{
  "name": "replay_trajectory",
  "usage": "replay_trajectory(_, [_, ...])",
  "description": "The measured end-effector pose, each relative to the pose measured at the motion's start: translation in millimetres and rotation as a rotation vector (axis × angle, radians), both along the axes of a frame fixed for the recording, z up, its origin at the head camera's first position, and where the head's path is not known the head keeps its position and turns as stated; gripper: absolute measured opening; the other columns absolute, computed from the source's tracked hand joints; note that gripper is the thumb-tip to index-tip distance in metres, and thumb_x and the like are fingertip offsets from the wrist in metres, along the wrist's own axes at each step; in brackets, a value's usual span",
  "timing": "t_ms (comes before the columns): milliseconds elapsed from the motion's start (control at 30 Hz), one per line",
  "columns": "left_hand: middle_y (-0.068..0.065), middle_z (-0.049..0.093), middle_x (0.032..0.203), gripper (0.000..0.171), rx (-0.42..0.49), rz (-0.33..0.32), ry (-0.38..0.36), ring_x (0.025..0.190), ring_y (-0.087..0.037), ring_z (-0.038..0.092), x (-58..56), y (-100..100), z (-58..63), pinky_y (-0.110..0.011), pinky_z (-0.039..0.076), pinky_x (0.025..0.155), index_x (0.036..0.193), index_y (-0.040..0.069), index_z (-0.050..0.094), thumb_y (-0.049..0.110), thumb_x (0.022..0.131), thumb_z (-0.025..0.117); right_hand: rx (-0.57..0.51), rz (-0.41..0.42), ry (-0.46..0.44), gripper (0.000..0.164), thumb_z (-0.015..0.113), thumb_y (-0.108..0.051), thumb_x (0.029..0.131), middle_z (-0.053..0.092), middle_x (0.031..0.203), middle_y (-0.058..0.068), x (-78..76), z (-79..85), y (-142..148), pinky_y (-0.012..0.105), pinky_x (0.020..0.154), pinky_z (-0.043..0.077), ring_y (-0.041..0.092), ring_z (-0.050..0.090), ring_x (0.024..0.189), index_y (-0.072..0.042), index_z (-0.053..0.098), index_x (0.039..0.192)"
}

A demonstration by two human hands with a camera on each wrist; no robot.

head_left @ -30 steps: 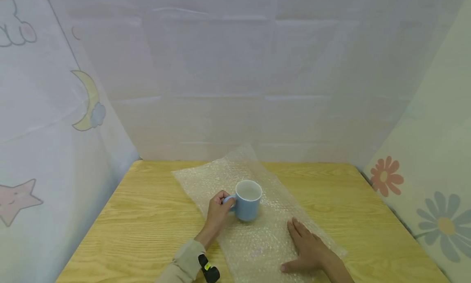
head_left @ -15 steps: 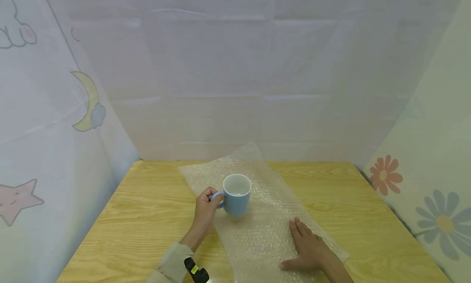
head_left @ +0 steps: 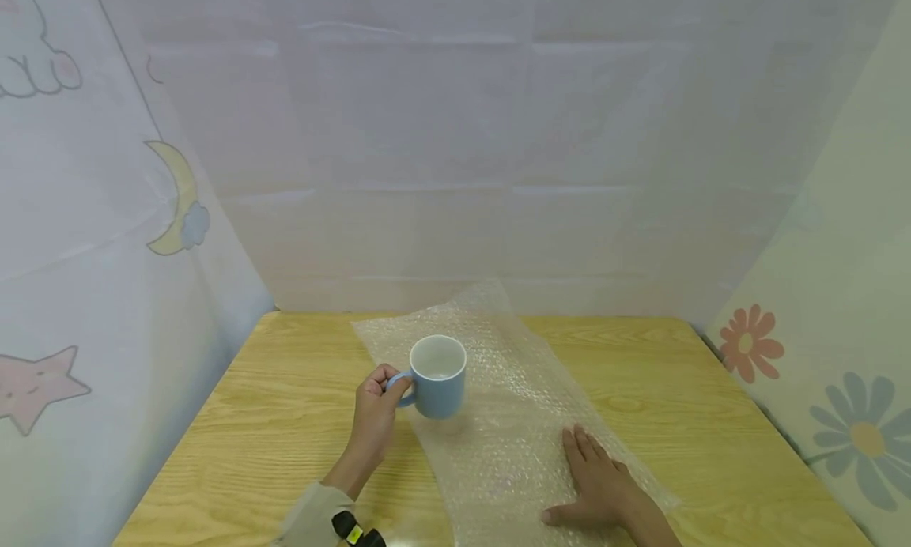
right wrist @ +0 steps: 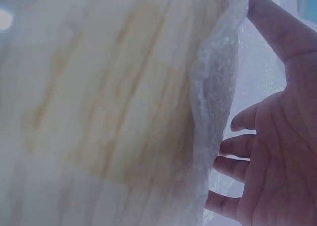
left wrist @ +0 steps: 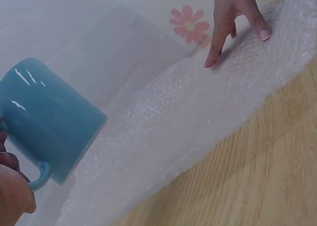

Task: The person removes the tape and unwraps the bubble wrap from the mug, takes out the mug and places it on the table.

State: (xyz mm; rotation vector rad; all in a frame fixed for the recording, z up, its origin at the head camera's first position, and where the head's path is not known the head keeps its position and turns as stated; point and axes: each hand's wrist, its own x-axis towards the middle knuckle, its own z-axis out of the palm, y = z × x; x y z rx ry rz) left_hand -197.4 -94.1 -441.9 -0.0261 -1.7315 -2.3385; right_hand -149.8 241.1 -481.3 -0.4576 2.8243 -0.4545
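Observation:
My left hand [head_left: 377, 413] grips the handle of a light blue mug [head_left: 439, 393] with a white inside. In the left wrist view the mug [left wrist: 47, 117] hangs above the bubble wrap [left wrist: 163, 122], its base apart from the sheet. The clear bubble wrap [head_left: 498, 444] lies slantwise over the table, from the back edge to the front. On its right part rests my right hand [head_left: 601, 484], fingers straight and thumb spread. Seen from the right wrist, the right hand [right wrist: 277, 151] touches the sheet near its lifted edge.
The wooden table [head_left: 270, 428] has a pale curtain [head_left: 427, 239] behind it. Printed cloths stand at both sides, with a moon [head_left: 174, 199] on the left and flowers [head_left: 752, 343] on the right. A black strap [head_left: 356, 531] sits on the left sleeve.
My left hand has carried the mug to the left and slightly up, off the middle of the bubble wrap. The sheet's far end has shifted slightly right. My right hand has barely moved.

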Motion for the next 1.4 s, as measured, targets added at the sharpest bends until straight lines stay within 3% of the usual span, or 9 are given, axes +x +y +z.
replay_trajectory(233, [0.004, 0.041, 0.066, 0.022, 0.003, 0.019, 0.016, 0.068, -0.009, 0.040, 3.8, -12.3, 6.8, -0.024, 0.036, 0.068, 0.074, 0.007, 0.050, -0.006, 0.089, 0.059, 0.015, -0.021, 0.002, 0.121, 0.067, -0.072, 0.073, 0.017, 0.147, 0.041, -0.8, -1.7, -4.0, 0.079, 0.086, 0.029, 0.057, 0.020, 0.133, 0.015, 0.023, 0.145])
replay_trajectory(500, [0.005, 0.038, 0.065, 0.023, 0.000, 0.039, 0.022, 0.066, -0.008, 0.038, 7.3, -23.4, 6.7, -0.022, 0.035, 0.064, 0.073, 0.007, 0.050, -0.008, 0.089, 0.059, 0.005, -0.032, -0.004, 0.120, 0.068, -0.071, 0.073, 0.016, 0.148, 0.041, 0.9, -0.9, -5.9, 0.080, 0.086, 0.027, 0.058, 0.019, 0.133, 0.013, 0.023, 0.146])
replay_trajectory(1067, [0.004, 0.038, 0.064, 0.023, 0.046, 0.108, -0.023, 0.066, -0.008, 0.039, 9.0, -46.7, -4.1, -0.021, 0.035, 0.064, 0.073, 0.005, 0.051, -0.011, 0.088, 0.057, -0.017, -0.058, -0.032, 0.115, 0.066, -0.069, 0.076, 0.014, 0.148, 0.041, 1.6, -1.2, -7.9, 0.082, 0.088, 0.022, 0.059, 0.017, 0.134, 0.012, 0.025, 0.146])
replay_trajectory(1400, [0.005, 0.039, 0.065, 0.024, 0.091, 0.143, -0.040, 0.070, -0.008, 0.041, 9.8, -57.4, -15.2, -0.021, 0.038, 0.068, 0.073, 0.005, 0.052, -0.012, 0.089, 0.056, -0.066, -0.034, 0.060, 0.108, 0.068, -0.061, 0.079, 0.018, 0.147, 0.042, 2.3, -4.8, -3.8, 0.080, 0.085, 0.029, 0.060, 0.021, 0.131, 0.014, 0.026, 0.144])
